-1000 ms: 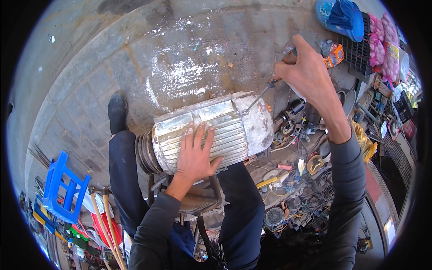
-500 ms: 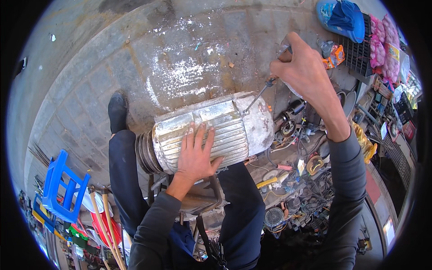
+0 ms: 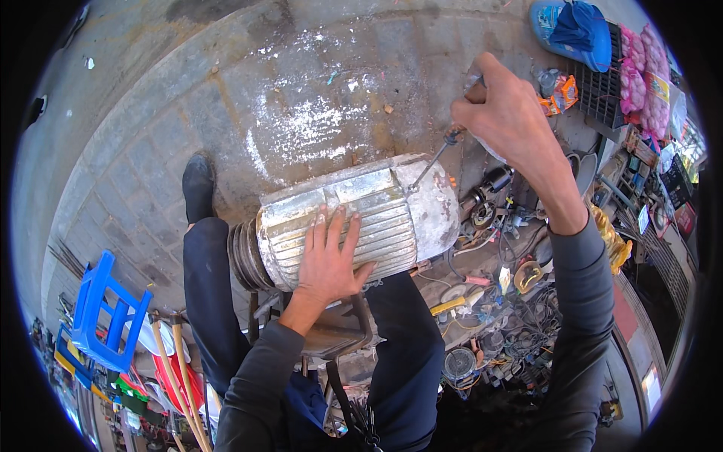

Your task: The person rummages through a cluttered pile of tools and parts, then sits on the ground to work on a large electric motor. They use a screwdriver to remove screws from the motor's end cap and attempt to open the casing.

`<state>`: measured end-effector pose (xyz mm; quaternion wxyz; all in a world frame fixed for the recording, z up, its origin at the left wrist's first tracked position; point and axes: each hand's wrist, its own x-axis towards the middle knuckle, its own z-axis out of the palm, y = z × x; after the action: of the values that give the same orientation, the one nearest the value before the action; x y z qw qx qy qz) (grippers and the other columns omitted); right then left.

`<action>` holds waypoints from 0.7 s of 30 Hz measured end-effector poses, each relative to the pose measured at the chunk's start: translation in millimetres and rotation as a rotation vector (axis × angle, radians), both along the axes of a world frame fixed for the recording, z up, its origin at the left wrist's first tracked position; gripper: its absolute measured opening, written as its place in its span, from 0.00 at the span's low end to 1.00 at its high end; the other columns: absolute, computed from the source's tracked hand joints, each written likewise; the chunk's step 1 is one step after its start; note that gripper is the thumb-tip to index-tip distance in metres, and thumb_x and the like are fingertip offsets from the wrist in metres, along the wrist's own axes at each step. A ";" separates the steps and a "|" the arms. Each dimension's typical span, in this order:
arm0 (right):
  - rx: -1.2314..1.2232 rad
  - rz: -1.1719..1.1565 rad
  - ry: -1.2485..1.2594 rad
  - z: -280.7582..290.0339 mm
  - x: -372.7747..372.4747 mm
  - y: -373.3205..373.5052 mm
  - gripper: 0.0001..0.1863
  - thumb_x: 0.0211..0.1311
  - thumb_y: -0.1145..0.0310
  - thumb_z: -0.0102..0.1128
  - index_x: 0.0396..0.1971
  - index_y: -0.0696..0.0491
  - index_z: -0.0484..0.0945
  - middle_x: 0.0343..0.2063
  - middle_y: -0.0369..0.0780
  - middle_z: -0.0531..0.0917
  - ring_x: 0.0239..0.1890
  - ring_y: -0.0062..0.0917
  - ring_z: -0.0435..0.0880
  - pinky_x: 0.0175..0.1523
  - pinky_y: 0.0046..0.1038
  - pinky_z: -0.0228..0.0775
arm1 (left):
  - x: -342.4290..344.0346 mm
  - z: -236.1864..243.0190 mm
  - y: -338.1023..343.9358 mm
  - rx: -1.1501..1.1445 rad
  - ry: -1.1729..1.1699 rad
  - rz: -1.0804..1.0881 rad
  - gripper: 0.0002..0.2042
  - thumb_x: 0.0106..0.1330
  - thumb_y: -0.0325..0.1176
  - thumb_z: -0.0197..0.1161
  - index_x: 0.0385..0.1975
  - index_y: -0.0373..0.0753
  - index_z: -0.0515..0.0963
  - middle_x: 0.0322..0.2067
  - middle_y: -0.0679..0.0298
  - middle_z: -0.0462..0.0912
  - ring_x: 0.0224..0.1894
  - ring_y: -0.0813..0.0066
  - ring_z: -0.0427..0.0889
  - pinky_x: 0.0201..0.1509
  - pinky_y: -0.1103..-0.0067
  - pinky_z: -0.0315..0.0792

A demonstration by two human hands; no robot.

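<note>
A large finned electric motor (image 3: 376, 226) with worn silvery paint lies on its side between my legs. On its left end sits a dark grooved pulley (image 3: 247, 256); a smooth rounded cover (image 3: 437, 215) closes the right end. My left hand (image 3: 330, 260) rests flat on the fins with its fingers spread. My right hand (image 3: 504, 113) is closed round the handle of a screwdriver (image 3: 431, 165). The thin shaft slants down to the left, and its tip meets the seam between the finned body and the end cover. Most of the handle is hidden by my fingers.
Right of the motor lies a clutter of cables and parts (image 3: 520, 324), with a yellow-handled tool (image 3: 452, 303) among them. A blue plastic stool (image 3: 109, 313) and wooden poles (image 3: 181, 369) stand at the left. A blue tub (image 3: 572, 34) and pink net sacks (image 3: 654, 75) are at the far right.
</note>
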<state>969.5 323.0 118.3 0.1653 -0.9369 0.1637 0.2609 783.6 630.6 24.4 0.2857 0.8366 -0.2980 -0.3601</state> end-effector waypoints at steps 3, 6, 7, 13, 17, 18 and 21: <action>0.088 -0.013 0.000 -4.2 7.0 8.9 0.15 0.69 0.63 0.63 0.39 0.62 0.76 0.27 0.48 0.87 0.31 0.40 0.87 0.40 0.38 0.77 | -0.7 0.0 0.3 0.009 -0.001 0.004 0.46 0.59 0.58 0.71 0.73 0.35 0.67 0.72 0.43 0.65 0.76 0.34 0.58 0.74 0.49 0.58; 0.478 -0.363 -0.240 -33.2 -7.0 22.5 0.15 0.75 0.61 0.59 0.40 0.60 0.78 0.26 0.39 0.83 0.28 0.29 0.80 0.37 0.32 0.74 | 0.5 -0.1 -0.9 0.012 0.000 -0.002 0.46 0.59 0.58 0.71 0.73 0.35 0.68 0.72 0.43 0.66 0.76 0.34 0.59 0.74 0.49 0.58; 0.649 -0.531 -0.358 -45.2 -14.7 26.1 0.14 0.78 0.61 0.58 0.41 0.60 0.79 0.24 0.35 0.81 0.27 0.22 0.77 0.35 0.28 0.72 | 1.2 0.3 -2.2 0.010 -0.003 -0.008 0.45 0.59 0.58 0.71 0.73 0.35 0.68 0.72 0.43 0.66 0.76 0.34 0.59 0.74 0.49 0.58; 0.960 -0.674 -0.279 -55.9 -6.7 34.4 0.11 0.74 0.66 0.54 0.39 0.59 0.78 0.21 0.33 0.76 0.21 0.14 0.71 0.26 0.24 0.65 | 2.9 3.0 -2.0 0.017 0.004 -0.003 0.45 0.59 0.59 0.71 0.72 0.36 0.68 0.71 0.43 0.66 0.75 0.34 0.60 0.74 0.48 0.58; 1.020 -0.793 -0.265 -60.3 -2.1 28.7 0.10 0.70 0.65 0.54 0.38 0.57 0.79 0.17 0.33 0.73 0.13 0.16 0.67 0.17 0.24 0.56 | 2.1 2.3 -3.6 0.024 -0.015 -0.013 0.45 0.59 0.59 0.71 0.72 0.36 0.68 0.71 0.44 0.66 0.75 0.33 0.60 0.74 0.48 0.58; 1.022 -0.754 -0.216 -62.2 -0.1 29.8 0.11 0.70 0.64 0.54 0.38 0.56 0.78 0.17 0.33 0.73 0.13 0.16 0.67 0.17 0.23 0.55 | 1.6 3.0 -3.6 0.024 -0.017 -0.013 0.46 0.59 0.59 0.71 0.72 0.36 0.68 0.71 0.43 0.66 0.74 0.33 0.60 0.73 0.48 0.58; 1.031 -0.708 -0.096 -66.7 6.4 35.9 0.13 0.70 0.60 0.57 0.37 0.56 0.78 0.17 0.34 0.72 0.14 0.16 0.67 0.17 0.23 0.57 | 2.7 2.3 -1.9 0.023 -0.026 -0.016 0.46 0.58 0.59 0.71 0.72 0.35 0.68 0.71 0.43 0.66 0.74 0.33 0.61 0.73 0.48 0.59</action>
<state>975.9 358.8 51.6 0.6794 -0.6365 0.3097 0.1935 786.3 628.7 26.7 0.2694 0.8421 -0.3040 -0.3549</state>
